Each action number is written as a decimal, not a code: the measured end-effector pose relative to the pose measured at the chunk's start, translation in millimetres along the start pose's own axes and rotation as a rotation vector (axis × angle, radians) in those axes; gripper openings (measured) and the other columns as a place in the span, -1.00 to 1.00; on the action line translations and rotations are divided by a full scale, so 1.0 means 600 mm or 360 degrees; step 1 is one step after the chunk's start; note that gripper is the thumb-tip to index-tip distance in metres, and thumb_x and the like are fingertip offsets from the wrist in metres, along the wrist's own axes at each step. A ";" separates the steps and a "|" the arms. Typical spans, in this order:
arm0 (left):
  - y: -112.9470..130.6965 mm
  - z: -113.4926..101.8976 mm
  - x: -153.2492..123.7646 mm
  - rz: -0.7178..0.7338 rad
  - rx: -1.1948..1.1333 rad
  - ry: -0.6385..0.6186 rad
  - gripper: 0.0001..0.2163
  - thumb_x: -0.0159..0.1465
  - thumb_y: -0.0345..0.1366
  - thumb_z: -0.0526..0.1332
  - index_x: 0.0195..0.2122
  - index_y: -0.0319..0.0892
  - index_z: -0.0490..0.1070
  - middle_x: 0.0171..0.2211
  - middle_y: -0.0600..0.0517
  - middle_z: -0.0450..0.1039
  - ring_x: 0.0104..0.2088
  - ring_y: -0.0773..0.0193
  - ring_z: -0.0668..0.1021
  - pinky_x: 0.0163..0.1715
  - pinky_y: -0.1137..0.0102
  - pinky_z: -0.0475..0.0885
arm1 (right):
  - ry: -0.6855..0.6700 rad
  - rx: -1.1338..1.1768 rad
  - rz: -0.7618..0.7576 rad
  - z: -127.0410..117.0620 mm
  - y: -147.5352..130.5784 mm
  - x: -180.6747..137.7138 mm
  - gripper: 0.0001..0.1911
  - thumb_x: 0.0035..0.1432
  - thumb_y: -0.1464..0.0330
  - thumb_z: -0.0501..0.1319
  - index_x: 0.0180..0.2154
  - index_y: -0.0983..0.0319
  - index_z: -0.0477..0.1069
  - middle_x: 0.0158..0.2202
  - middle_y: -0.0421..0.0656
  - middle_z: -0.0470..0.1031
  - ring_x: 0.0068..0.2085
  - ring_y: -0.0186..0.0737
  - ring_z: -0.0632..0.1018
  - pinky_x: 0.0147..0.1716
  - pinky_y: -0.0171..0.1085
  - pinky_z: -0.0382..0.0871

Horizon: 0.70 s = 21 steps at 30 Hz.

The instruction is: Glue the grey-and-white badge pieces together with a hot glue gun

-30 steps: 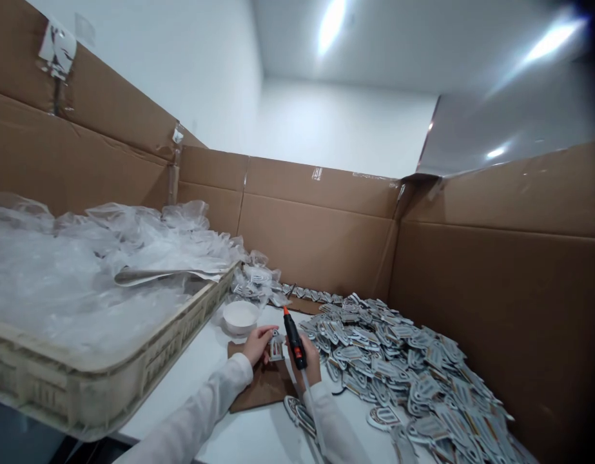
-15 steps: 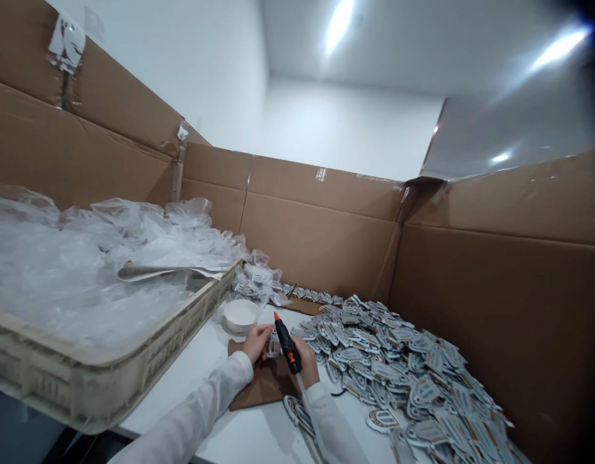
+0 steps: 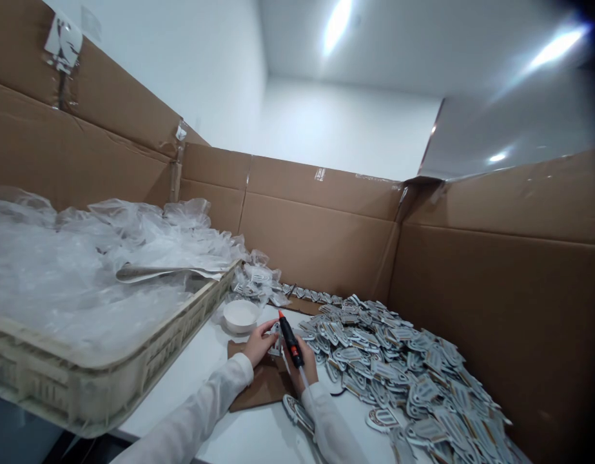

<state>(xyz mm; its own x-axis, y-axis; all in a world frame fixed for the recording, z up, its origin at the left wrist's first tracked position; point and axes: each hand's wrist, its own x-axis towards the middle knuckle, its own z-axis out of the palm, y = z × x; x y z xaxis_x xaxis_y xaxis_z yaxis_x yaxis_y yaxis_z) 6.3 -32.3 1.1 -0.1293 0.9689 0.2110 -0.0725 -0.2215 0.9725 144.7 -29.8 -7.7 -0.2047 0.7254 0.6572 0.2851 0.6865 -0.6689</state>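
My left hand (image 3: 256, 346) pinches a small grey and white shield-shaped piece (image 3: 276, 341) and holds it upright over a brown cardboard pad (image 3: 263, 386). My right hand (image 3: 303, 367) grips a black glue gun (image 3: 290, 338) with an orange tip, its tip pointing up and to the left just above the piece. A clear tube runs back from the gun along my right sleeve. Both arms wear white sleeves.
A large heap of like pieces (image 3: 403, 374) covers the white table (image 3: 205, 367) to the right. A small white bowl (image 3: 240, 314) stands beyond the pad. A beige crate (image 3: 133, 367) full of clear plastic bags sits at the left. Tall cardboard walls (image 3: 316, 238) enclose the table.
The glue gun has tilted and shifted a little left, closer to the piece held by my left hand. The view has swayed slightly; both hands stay over the pad.
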 end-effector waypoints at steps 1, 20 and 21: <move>0.000 0.000 -0.001 0.0007 -0.0030 -0.0025 -0.49 -0.04 -0.26 0.27 -0.02 -0.29 0.35 -0.13 -0.09 0.45 -0.50 0.42 0.42 -0.45 0.48 0.34 | 0.0057 0.0029 0.0059 0.000 0.000 0.001 -0.77 0.06 0.23 0.09 -0.43 0.26 0.35 -0.51 -0.18 0.40 -0.46 -0.25 0.39 -0.44 -0.33 0.26; 0.025 0.004 -0.021 0.0018 -0.0136 -0.0254 -0.43 -0.07 -0.16 0.31 0.01 -0.16 0.30 0.08 -0.14 0.24 -0.49 0.41 0.44 -0.56 0.47 0.38 | 0.0063 0.0307 0.0443 -0.021 -0.012 0.013 -0.70 -0.11 0.10 0.20 -0.48 0.21 0.34 -0.49 -0.14 0.41 -0.44 -0.18 0.40 -0.43 -0.25 0.27; 0.026 0.004 -0.022 0.0012 -0.0159 -0.0264 -0.43 -0.07 -0.16 0.31 0.01 -0.16 0.30 0.10 -0.14 0.23 -0.47 0.38 0.46 -0.54 0.45 0.40 | 0.0055 0.0309 0.0443 -0.021 -0.012 0.013 -0.70 -0.11 0.10 0.20 -0.47 0.21 0.34 -0.49 -0.15 0.40 -0.44 -0.18 0.40 -0.43 -0.26 0.27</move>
<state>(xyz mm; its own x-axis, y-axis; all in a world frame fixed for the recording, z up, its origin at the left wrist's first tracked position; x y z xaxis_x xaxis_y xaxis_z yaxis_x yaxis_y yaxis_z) 9.2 -48.2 13.5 0.0339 0.9702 0.2400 -0.1710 -0.2309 0.9578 153.0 -29.5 6.6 -0.1111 0.8863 0.4496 0.1411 0.4619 -0.8756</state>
